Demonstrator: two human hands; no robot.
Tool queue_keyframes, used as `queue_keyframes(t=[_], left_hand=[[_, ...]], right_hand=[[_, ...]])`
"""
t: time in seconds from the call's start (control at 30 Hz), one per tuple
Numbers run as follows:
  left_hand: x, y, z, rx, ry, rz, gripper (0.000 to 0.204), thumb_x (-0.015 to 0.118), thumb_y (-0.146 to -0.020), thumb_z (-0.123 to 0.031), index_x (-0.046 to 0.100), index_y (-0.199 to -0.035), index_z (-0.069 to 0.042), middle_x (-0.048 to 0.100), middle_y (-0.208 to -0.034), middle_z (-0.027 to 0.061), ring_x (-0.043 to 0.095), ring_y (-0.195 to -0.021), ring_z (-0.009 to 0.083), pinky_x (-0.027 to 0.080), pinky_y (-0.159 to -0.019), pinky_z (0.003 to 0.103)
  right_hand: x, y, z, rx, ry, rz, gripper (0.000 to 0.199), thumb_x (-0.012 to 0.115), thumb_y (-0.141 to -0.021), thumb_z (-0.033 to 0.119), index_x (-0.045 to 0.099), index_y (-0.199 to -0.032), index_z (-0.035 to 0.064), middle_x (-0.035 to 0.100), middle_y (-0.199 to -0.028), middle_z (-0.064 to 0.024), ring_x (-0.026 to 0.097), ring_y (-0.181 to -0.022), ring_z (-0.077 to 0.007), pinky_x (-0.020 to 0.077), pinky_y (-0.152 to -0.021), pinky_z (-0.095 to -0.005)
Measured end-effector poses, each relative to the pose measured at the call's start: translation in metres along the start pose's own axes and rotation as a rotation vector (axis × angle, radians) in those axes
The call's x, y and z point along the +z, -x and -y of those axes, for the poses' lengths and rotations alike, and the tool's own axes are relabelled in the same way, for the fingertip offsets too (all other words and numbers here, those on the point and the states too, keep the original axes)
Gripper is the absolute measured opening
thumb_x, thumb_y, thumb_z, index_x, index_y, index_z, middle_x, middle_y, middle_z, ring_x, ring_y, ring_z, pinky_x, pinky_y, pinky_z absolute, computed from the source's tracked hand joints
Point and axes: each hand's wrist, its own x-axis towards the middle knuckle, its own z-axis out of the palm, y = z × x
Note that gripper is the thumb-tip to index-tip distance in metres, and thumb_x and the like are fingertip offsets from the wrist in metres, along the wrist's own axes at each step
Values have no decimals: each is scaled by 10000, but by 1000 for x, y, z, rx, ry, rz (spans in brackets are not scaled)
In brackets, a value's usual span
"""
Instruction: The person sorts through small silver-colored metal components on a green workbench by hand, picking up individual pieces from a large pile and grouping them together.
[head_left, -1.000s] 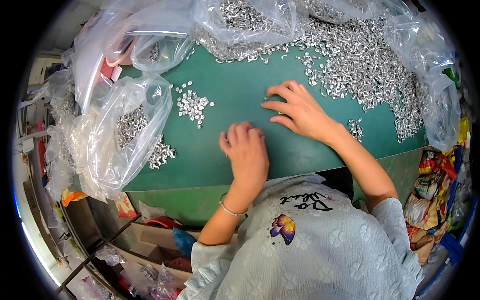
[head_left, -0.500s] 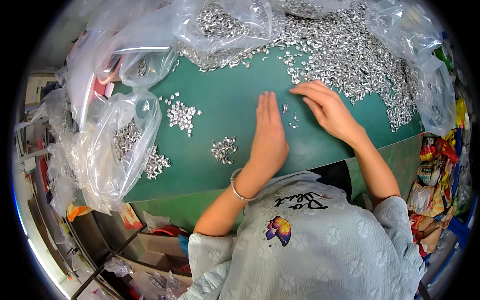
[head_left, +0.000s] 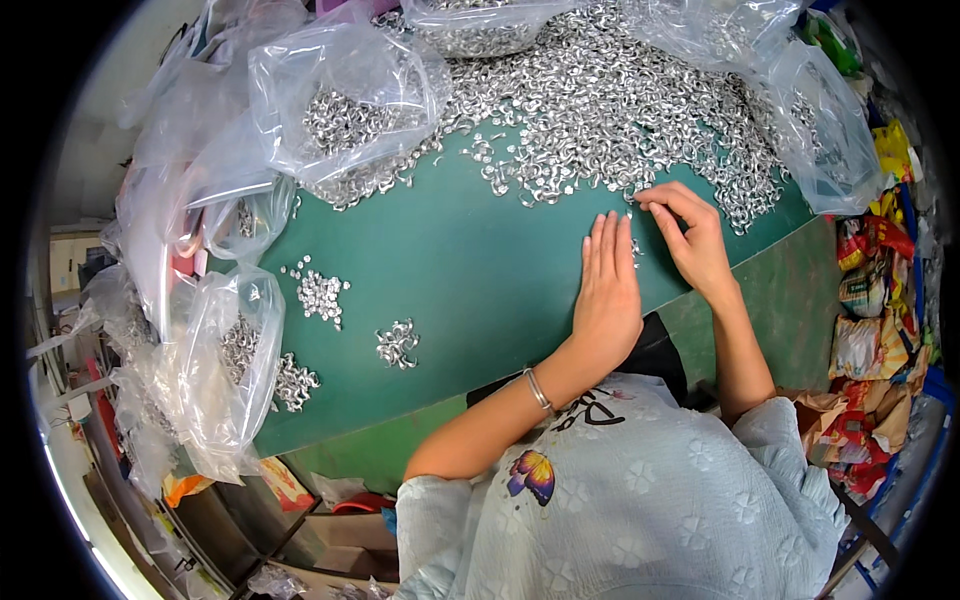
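Observation:
Small curved silver metal pieces lie in a broad pile [head_left: 620, 110] over the far part of a green tabletop [head_left: 450, 250]. My left hand [head_left: 608, 290] is held near the table's front edge with its fingers stretched out together, holding nothing. Just right of it, my right hand [head_left: 692, 240] reaches to the near edge of the pile, thumb and fingertips drawn close together. Whatever is between those fingertips is too small to make out. A few loose metal pieces [head_left: 636, 252] rest between the two hands, partly hidden by the left fingers.
Left of my hands sit a small heap of curved pieces [head_left: 398, 344] and a cluster of small round-looking silver pieces [head_left: 320, 296]. Clear plastic bags of metal pieces [head_left: 345, 110] line the far edge; another bag [head_left: 215, 360] stands at left. Colourful packets [head_left: 865, 290] are stacked at right.
The view has shifted, so the table sits further left. My hands are closer together, and the right fingers have closed in toward the thumb at the pile's edge.

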Motion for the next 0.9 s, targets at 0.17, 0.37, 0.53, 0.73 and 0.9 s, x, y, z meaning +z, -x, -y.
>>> queue_keyframes(t=[0.17, 0.37, 0.53, 0.73, 0.9], left_hand=[[2, -10, -2, 51, 138, -38, 678, 422, -733, 88, 237, -1385, 104, 261, -1424, 308, 179, -1385, 461, 125, -1138, 550], [-61, -26, 56, -6, -225, -207, 552, 509, -828, 25, 346, -1355, 39, 276, -1447, 247, 205, -1353, 504, 169, -1099, 602], [-66, -61, 72, 2, -434, -182, 578, 720, -798, -227, 470, -1301, -90, 376, -1378, 158, 305, -1317, 432, 231, -1038, 650], [-64, -68, 97, 13, -377, -274, 424, 704, -807, -210, 524, -1164, -67, 445, -1238, 133, 379, -1248, 367, 236, -1041, 632], [-62, -78, 82, 170, -373, -228, 491, 681, -822, -282, 509, -1242, -95, 430, -1319, 129, 328, -1291, 389, 223, -1037, 654]], right_hand=[[-3, -1, -4, -105, 63, -60, 158, 596, -844, 5, 651, -992, 1, 625, -921, -110, 594, -850, -251, 464, -733, -309], [13, 15, 16, -390, 332, 236, 423, 709, -775, 220, 579, -1140, 52, 522, -1225, -117, 476, -1191, -319, 364, -990, -460], [31, 14, 0, -399, 308, 182, 256, 693, -780, 129, 588, -987, 20, 545, -1125, -125, 514, -1147, -320, 421, -967, -454], [8, 17, -18, -333, 337, 47, 156, 682, -763, 29, 589, -882, -6, 566, -1038, -122, 570, -1052, -316, 484, -888, -406], [-15, 18, -29, -359, 390, 23, 179, 694, -740, 24, 585, -880, -2, 567, -1020, -113, 572, -1022, -303, 481, -851, -396]])
